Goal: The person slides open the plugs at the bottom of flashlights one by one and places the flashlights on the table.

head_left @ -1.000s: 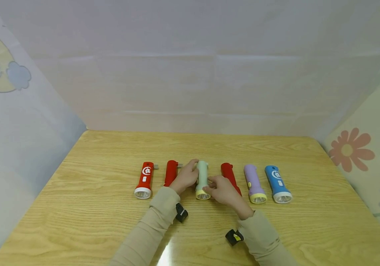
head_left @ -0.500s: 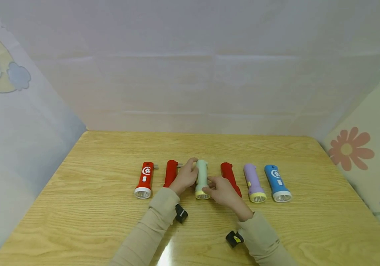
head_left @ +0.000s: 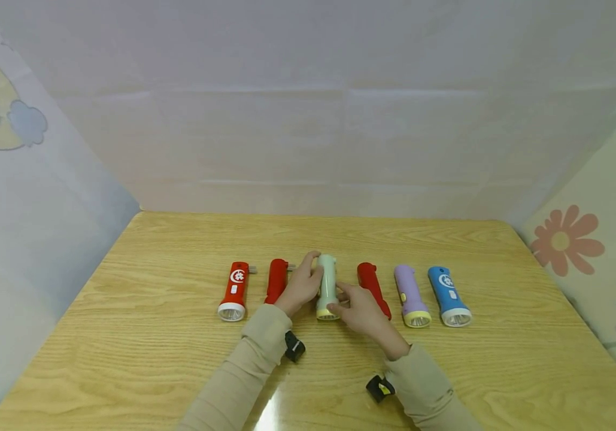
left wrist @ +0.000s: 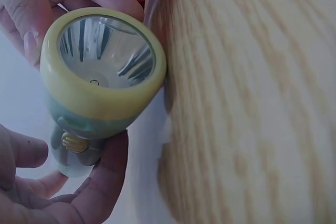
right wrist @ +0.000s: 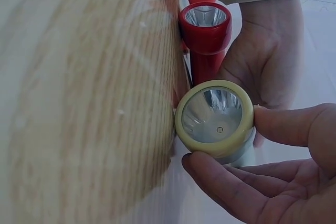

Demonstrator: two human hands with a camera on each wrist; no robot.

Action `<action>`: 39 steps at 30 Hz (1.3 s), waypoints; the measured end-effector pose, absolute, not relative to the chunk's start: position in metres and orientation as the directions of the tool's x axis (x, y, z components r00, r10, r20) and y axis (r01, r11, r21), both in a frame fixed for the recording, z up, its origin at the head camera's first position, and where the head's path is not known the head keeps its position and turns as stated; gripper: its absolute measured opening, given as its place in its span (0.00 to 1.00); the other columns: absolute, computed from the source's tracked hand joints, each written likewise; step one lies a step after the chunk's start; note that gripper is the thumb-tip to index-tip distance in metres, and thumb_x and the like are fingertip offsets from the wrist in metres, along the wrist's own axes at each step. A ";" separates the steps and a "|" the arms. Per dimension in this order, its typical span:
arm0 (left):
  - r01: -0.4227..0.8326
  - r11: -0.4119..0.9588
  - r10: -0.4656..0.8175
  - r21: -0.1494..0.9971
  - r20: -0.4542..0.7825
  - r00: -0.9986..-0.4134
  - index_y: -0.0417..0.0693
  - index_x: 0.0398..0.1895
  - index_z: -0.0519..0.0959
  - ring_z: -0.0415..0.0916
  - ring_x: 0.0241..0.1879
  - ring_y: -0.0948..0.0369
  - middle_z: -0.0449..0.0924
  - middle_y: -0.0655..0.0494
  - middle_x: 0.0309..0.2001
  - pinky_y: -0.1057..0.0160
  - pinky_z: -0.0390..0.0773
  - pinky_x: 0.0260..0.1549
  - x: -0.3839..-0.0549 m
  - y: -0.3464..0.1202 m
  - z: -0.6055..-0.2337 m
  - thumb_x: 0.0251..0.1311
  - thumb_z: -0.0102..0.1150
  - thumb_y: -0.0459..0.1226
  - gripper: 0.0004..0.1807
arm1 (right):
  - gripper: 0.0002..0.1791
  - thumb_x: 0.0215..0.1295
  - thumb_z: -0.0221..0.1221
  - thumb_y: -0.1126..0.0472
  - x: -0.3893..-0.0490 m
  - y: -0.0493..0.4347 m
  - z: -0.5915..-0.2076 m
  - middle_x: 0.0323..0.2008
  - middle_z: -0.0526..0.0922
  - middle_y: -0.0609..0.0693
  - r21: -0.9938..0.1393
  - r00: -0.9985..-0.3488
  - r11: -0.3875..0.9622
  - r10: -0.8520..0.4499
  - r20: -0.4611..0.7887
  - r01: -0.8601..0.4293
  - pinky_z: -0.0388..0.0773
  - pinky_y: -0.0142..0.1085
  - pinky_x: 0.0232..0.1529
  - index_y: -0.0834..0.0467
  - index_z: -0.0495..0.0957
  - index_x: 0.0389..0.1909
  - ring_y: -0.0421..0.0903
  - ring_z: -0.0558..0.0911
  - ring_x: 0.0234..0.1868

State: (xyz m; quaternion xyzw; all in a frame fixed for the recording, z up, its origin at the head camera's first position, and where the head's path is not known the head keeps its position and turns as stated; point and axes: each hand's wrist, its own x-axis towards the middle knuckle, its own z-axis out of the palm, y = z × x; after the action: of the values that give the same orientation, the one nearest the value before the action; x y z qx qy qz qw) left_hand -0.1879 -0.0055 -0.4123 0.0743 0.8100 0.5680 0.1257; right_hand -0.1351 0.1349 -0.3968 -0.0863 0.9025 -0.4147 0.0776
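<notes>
A pale green flashlight (head_left: 327,280) with a yellow rim lies between my hands, its lens toward me. My left hand (head_left: 300,285) grips the narrow body near its far end, thumb and fingers around it. With thumb and fingertips, my right hand (head_left: 360,307) pinches the head just behind the yellow rim (right wrist: 185,136). A small yellow ribbed switch (left wrist: 74,142) shows on its side in the left wrist view. Close by the left hand is a red flashlight (head_left: 277,280), partly hidden by it. Another red flashlight (head_left: 370,281) lies right beside my right hand, its head partly covered.
Out to the left lies a red flashlight with a white rim (head_left: 234,291), its plug prongs extended. A purple flashlight (head_left: 411,295) and a blue one (head_left: 450,297) lie to the right. Patterned walls border the wooden table (head_left: 124,353); the back wall (head_left: 308,149) is plain.
The pale green flashlight has shifted slightly away from me, with its far end a little higher in the head view. My left fingertips have moved with it; the other flashlights stay put.
</notes>
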 end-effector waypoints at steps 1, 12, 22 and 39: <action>-0.019 0.339 0.264 0.941 -0.114 -0.958 0.45 0.67 0.54 0.65 0.22 0.59 0.72 0.45 0.35 0.66 0.66 0.22 -0.188 -0.006 -0.413 0.70 0.36 0.39 0.23 | 0.27 0.56 0.61 0.68 -0.135 0.135 -0.397 0.39 0.81 0.61 -0.764 -0.973 0.639 -0.219 -0.067 -0.091 0.78 0.37 0.30 0.70 0.67 0.57 0.49 0.82 0.33; 0.000 0.333 0.252 0.943 -0.089 -0.964 0.48 0.65 0.56 0.70 0.27 0.57 0.72 0.46 0.37 0.65 0.71 0.24 -0.189 -0.006 -0.412 0.70 0.39 0.39 0.22 | 0.30 0.55 0.62 0.68 -0.136 0.138 -0.398 0.41 0.80 0.62 -0.794 -0.968 0.602 -0.239 -0.072 -0.089 0.78 0.38 0.33 0.72 0.65 0.58 0.50 0.81 0.35; 0.002 0.321 0.241 0.947 -0.080 -0.967 0.50 0.64 0.57 0.71 0.32 0.56 0.72 0.45 0.41 0.64 0.72 0.27 -0.187 -0.007 -0.410 0.70 0.40 0.39 0.21 | 0.29 0.58 0.58 0.68 -0.140 0.147 -0.399 0.43 0.78 0.64 -0.804 -0.949 0.583 -0.306 -0.080 -0.120 0.78 0.40 0.36 0.73 0.63 0.59 0.53 0.80 0.38; 0.031 0.279 0.258 0.960 -0.044 -0.965 0.50 0.64 0.56 0.71 0.37 0.55 0.71 0.44 0.44 0.63 0.73 0.28 -0.182 -0.008 -0.404 0.70 0.39 0.38 0.21 | 0.31 0.58 0.59 0.66 -0.145 0.151 -0.397 0.42 0.79 0.65 -0.837 -0.917 0.534 -0.382 -0.115 -0.117 0.77 0.40 0.36 0.76 0.61 0.59 0.54 0.80 0.40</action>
State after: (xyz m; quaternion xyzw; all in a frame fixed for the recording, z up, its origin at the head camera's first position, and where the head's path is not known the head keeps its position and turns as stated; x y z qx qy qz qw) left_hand -0.1820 -0.0084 -0.4042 0.0909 0.7941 0.5933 0.0959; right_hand -0.1447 0.1508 -0.3970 -0.1445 0.8640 -0.4604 0.1438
